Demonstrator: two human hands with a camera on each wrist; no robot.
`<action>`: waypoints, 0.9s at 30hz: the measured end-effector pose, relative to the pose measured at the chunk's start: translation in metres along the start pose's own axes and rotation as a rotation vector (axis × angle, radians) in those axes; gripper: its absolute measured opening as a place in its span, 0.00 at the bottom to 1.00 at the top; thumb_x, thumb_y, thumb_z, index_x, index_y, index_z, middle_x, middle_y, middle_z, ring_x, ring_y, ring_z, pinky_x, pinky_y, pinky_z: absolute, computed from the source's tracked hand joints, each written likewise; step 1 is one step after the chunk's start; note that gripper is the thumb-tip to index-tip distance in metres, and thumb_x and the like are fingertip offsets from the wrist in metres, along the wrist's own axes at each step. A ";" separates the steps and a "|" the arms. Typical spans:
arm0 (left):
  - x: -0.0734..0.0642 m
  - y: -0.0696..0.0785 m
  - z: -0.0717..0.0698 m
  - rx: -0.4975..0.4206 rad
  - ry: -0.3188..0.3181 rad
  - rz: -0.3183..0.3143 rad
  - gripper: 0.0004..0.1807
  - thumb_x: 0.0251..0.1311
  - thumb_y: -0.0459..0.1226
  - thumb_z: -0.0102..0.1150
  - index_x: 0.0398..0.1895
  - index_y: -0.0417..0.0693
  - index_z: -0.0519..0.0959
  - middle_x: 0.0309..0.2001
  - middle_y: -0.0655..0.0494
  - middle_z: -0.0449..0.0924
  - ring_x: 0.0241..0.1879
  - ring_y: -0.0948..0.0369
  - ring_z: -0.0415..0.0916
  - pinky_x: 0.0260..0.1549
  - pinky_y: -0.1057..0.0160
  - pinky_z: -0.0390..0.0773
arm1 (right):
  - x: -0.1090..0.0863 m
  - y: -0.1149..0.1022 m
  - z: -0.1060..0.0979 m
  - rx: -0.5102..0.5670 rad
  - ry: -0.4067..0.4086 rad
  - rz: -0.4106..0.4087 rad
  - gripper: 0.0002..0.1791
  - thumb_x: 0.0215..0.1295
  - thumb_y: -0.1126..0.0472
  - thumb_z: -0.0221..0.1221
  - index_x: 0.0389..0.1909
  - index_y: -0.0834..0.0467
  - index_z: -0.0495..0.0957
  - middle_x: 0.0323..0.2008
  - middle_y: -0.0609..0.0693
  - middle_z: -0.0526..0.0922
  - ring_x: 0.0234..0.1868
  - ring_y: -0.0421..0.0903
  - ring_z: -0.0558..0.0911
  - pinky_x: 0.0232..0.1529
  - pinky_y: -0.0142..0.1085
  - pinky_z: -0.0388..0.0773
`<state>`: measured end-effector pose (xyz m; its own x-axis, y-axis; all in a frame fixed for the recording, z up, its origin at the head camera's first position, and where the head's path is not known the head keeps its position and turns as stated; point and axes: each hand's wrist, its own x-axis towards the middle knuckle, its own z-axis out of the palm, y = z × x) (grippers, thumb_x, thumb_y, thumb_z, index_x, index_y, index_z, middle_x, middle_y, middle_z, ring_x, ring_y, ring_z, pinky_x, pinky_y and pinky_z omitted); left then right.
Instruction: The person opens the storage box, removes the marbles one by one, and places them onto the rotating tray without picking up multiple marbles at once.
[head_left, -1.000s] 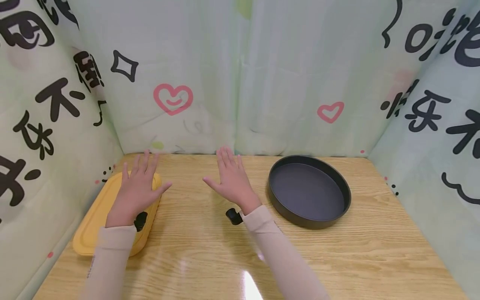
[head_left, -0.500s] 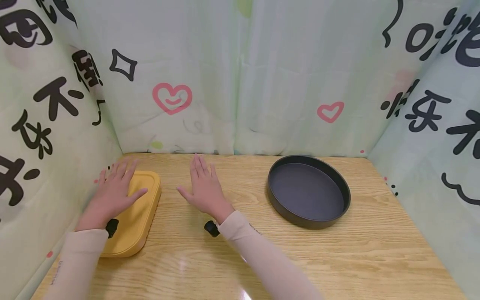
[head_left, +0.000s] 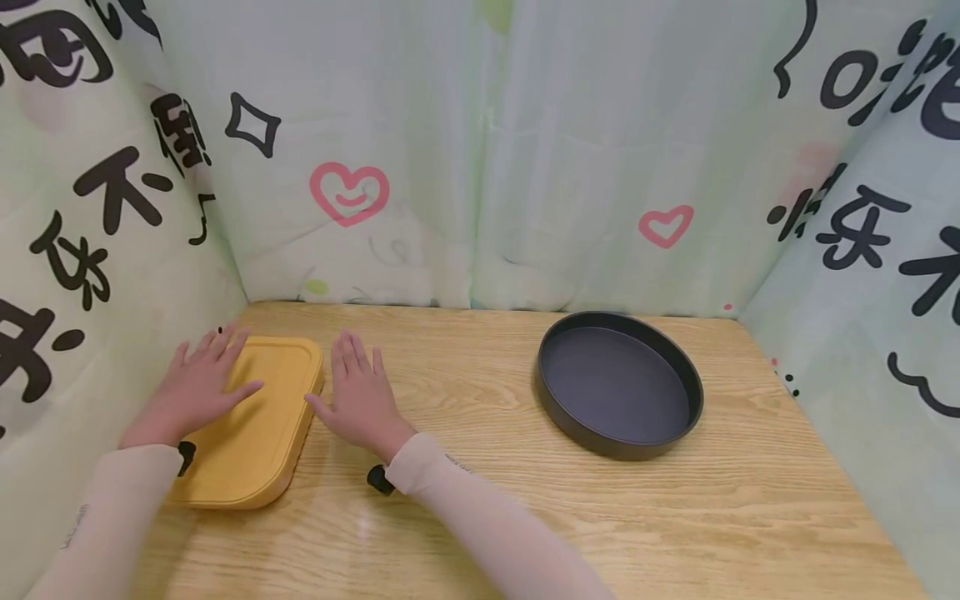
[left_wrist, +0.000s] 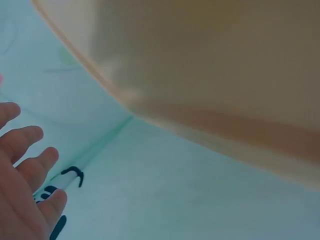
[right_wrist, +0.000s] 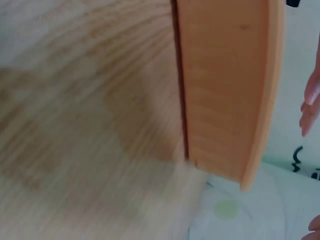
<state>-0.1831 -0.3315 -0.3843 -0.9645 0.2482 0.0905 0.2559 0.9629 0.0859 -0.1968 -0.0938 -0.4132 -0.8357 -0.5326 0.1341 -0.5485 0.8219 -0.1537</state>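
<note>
Probably just lining up on the yellow box (head_left: 273,417) by the left edge of the surface (head_left: 750,517), hovering with left grip (head_left: 193,392) and right grip (head_left: 363,406) spread and empty, likely needing an inward squeeze next.

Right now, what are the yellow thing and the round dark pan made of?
The yellow thing looks like smooth plastic with a soft, satiny finish: its colour is even and its corners are neatly rounded. The round dark pan is probably metal with a matte coating, since its flat bottom barely shines, but hard plastic could look like that too.
</note>
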 end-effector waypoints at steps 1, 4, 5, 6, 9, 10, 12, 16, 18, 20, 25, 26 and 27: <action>-0.001 -0.003 0.000 0.003 -0.006 0.001 0.45 0.64 0.55 0.48 0.72 0.34 0.47 0.71 0.30 0.45 0.66 0.30 0.48 0.62 0.29 0.44 | 0.001 -0.003 0.002 -0.003 -0.002 -0.001 0.45 0.69 0.34 0.36 0.74 0.61 0.40 0.76 0.55 0.39 0.76 0.48 0.40 0.75 0.48 0.45; -0.003 -0.012 0.002 0.008 0.000 0.012 0.46 0.64 0.55 0.48 0.74 0.37 0.44 0.71 0.31 0.46 0.65 0.30 0.49 0.61 0.29 0.45 | 0.002 -0.010 0.008 -0.025 -0.010 0.000 0.45 0.68 0.34 0.35 0.74 0.60 0.41 0.76 0.55 0.40 0.76 0.47 0.41 0.75 0.47 0.45; -0.004 -0.015 0.003 0.012 0.004 0.015 0.46 0.64 0.55 0.48 0.74 0.38 0.43 0.71 0.31 0.47 0.65 0.31 0.50 0.61 0.29 0.45 | 0.003 -0.013 0.010 -0.032 -0.013 0.001 0.45 0.68 0.34 0.35 0.74 0.60 0.41 0.76 0.54 0.40 0.76 0.47 0.41 0.75 0.46 0.46; -0.005 -0.018 0.004 0.017 0.008 0.018 0.46 0.64 0.54 0.48 0.74 0.39 0.42 0.70 0.30 0.48 0.65 0.31 0.50 0.61 0.29 0.45 | 0.003 -0.015 0.012 -0.045 -0.012 -0.003 0.44 0.68 0.34 0.35 0.74 0.60 0.42 0.76 0.54 0.41 0.76 0.47 0.42 0.75 0.46 0.46; -0.007 -0.026 0.006 0.017 0.015 0.019 0.47 0.64 0.54 0.49 0.75 0.42 0.38 0.68 0.28 0.52 0.65 0.30 0.51 0.60 0.29 0.46 | 0.003 -0.021 0.018 -0.076 -0.009 -0.007 0.44 0.68 0.33 0.35 0.74 0.59 0.44 0.75 0.54 0.43 0.76 0.46 0.44 0.74 0.46 0.48; -0.007 -0.028 0.006 0.018 0.016 0.018 0.47 0.64 0.54 0.49 0.75 0.43 0.38 0.68 0.27 0.53 0.64 0.30 0.51 0.60 0.29 0.46 | 0.003 -0.022 0.020 -0.083 -0.007 -0.011 0.44 0.68 0.33 0.35 0.74 0.59 0.45 0.75 0.54 0.44 0.76 0.46 0.45 0.74 0.46 0.49; -0.008 -0.032 0.005 0.021 0.020 0.019 0.47 0.63 0.54 0.49 0.75 0.43 0.39 0.67 0.26 0.54 0.64 0.30 0.51 0.60 0.28 0.46 | 0.002 -0.025 0.024 -0.098 -0.011 -0.015 0.44 0.68 0.33 0.35 0.74 0.59 0.45 0.75 0.54 0.45 0.76 0.46 0.46 0.74 0.46 0.50; -0.007 -0.034 0.000 0.040 0.005 0.021 0.46 0.63 0.54 0.49 0.75 0.43 0.41 0.66 0.26 0.55 0.64 0.30 0.52 0.60 0.28 0.47 | 0.003 -0.030 0.034 -0.134 -0.016 -0.021 0.43 0.68 0.33 0.33 0.74 0.59 0.46 0.75 0.54 0.46 0.76 0.46 0.46 0.73 0.45 0.52; -0.007 -0.036 -0.003 0.047 -0.009 0.021 0.46 0.64 0.54 0.49 0.75 0.45 0.40 0.66 0.26 0.55 0.64 0.30 0.52 0.60 0.29 0.47 | 0.003 -0.033 0.037 -0.156 -0.012 -0.027 0.43 0.68 0.32 0.32 0.74 0.58 0.46 0.75 0.54 0.47 0.76 0.46 0.47 0.73 0.45 0.53; -0.008 -0.038 -0.003 0.058 -0.023 0.021 0.46 0.64 0.54 0.48 0.75 0.45 0.39 0.66 0.27 0.55 0.64 0.30 0.52 0.60 0.29 0.47 | 0.002 -0.035 0.039 -0.164 -0.011 -0.036 0.43 0.68 0.32 0.32 0.74 0.59 0.47 0.75 0.54 0.47 0.76 0.47 0.47 0.73 0.45 0.53; -0.014 -0.044 0.000 0.080 -0.052 0.019 0.44 0.63 0.55 0.48 0.72 0.35 0.49 0.65 0.26 0.57 0.64 0.31 0.53 0.60 0.29 0.48 | 0.001 -0.038 0.040 -0.164 -0.041 -0.038 0.43 0.68 0.33 0.30 0.74 0.58 0.46 0.75 0.53 0.46 0.76 0.47 0.45 0.74 0.44 0.51; -0.015 -0.046 0.001 0.083 -0.057 0.019 0.44 0.63 0.56 0.48 0.71 0.34 0.51 0.65 0.26 0.57 0.64 0.31 0.53 0.60 0.30 0.48 | 0.001 -0.038 0.040 -0.166 -0.045 -0.036 0.43 0.68 0.33 0.30 0.74 0.58 0.46 0.75 0.53 0.46 0.76 0.46 0.45 0.74 0.44 0.51; -0.017 -0.048 0.003 0.087 -0.063 0.020 0.44 0.63 0.56 0.47 0.71 0.33 0.52 0.65 0.26 0.57 0.63 0.31 0.54 0.60 0.30 0.48 | 0.001 -0.038 0.040 -0.167 -0.049 -0.033 0.43 0.68 0.33 0.30 0.74 0.58 0.46 0.75 0.53 0.46 0.76 0.46 0.45 0.74 0.44 0.51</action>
<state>-0.1793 -0.3812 -0.3924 -0.9622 0.2708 0.0282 0.2708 0.9626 -0.0019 -0.1778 -0.1334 -0.4460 -0.8196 -0.5661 0.0882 -0.5671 0.8235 0.0154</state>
